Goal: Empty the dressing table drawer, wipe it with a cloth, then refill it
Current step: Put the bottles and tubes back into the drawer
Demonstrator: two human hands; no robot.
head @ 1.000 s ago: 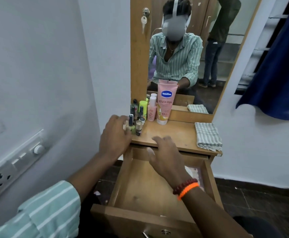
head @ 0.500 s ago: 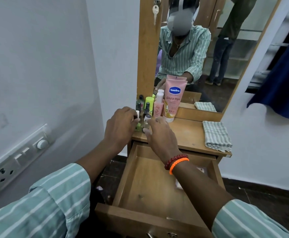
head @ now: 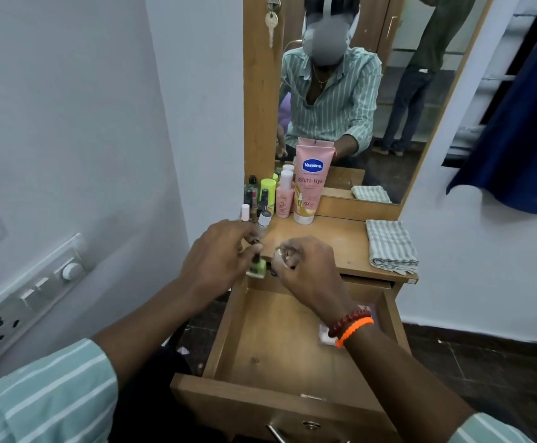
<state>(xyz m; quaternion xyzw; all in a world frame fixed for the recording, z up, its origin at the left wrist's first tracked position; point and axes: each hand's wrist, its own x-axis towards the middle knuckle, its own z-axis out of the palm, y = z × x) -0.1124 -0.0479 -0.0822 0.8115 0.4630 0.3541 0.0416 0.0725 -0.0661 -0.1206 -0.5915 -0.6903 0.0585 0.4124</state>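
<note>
The wooden drawer stands pulled out below the dressing table top. My left hand pinches a small green nail polish bottle by its dark cap, over the drawer's back left corner. My right hand is curled round a small clear glass bottle just beside it. A small flat packet lies in the drawer at the right, partly hidden by my right wrist. A folded striped cloth rests on the table top's right end.
Several small bottles and a pink Vaseline tube stand at the table's back left against the mirror. A wall switch panel is on the left. A blue curtain hangs at the right.
Both hands have lifted a small bottle each from the table's left edge and drawn them back toward the drawer. One second ago my right hand hovered over the drawer, holding nothing.
</note>
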